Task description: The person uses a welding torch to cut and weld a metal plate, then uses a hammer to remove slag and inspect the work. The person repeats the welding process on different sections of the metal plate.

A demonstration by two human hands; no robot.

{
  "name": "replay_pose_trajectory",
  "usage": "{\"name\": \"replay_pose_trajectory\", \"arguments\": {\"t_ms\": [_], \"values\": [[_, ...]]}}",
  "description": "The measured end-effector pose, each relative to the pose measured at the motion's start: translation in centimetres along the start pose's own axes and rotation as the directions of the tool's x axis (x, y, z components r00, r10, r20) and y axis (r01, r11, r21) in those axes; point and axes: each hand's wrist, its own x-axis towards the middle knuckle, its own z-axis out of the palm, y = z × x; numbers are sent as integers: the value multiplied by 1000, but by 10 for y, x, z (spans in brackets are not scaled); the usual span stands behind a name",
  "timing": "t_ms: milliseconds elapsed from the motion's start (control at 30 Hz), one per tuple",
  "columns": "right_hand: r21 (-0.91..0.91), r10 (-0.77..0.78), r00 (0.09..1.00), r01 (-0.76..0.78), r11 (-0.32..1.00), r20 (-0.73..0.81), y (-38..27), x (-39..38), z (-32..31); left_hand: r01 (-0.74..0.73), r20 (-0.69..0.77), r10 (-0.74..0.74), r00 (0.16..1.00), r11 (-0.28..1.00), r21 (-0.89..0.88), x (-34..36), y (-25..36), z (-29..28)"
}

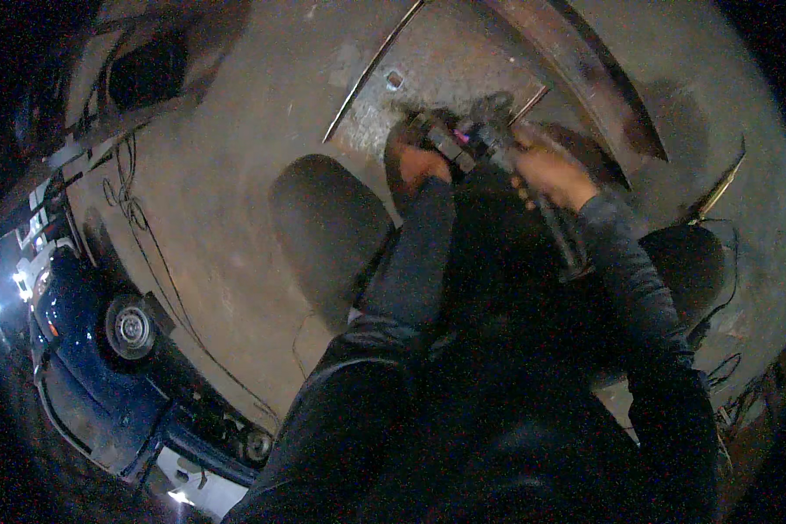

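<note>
Between my knees, my right hand [550,170] is wrapped round a long dark tool [563,236] with a blocky head. The tool slants up and left, and blur hides its exact kind. My left hand [424,166] is curled beside the tool's head, next to a grey metal piece [450,144]; its grip is partly hidden. Under and beyond both hands lies a worn metal sheet [367,118] with a small square hole. I cannot tell whether the tool touches the sheet.
A long curved metal strip [598,79] lies at the far right, beside the sheet. Further right rests a pointed metal piece [720,188]. Loose cables [135,205] run along the floor at left, near a dark blue vehicle [105,375] with its wheel [131,327] showing.
</note>
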Motion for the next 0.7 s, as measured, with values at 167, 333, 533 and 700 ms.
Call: {"name": "replay_pose_trajectory", "arguments": {"t_ms": [167, 333, 533, 700], "values": [[144, -9, 988, 32, 989, -157, -28, -14, -5, -29, -100, 52, 994, 974, 223, 5, -32, 12], [24, -3, 1000, 3, 1000, -14, -3, -7, 27, -22, -174, 30, 984, 999, 48, 3, -31, 16], [135, 38, 990, -19, 991, -136, -30, -23, 9, 110, 84, -121, 989, 986, 129, -17, 83, -66], [130, 25, 1000, -23, 991, -9, -26, -17, 9, 82, -180, -68, 981, 994, 75, 0, 15, -10]]}}
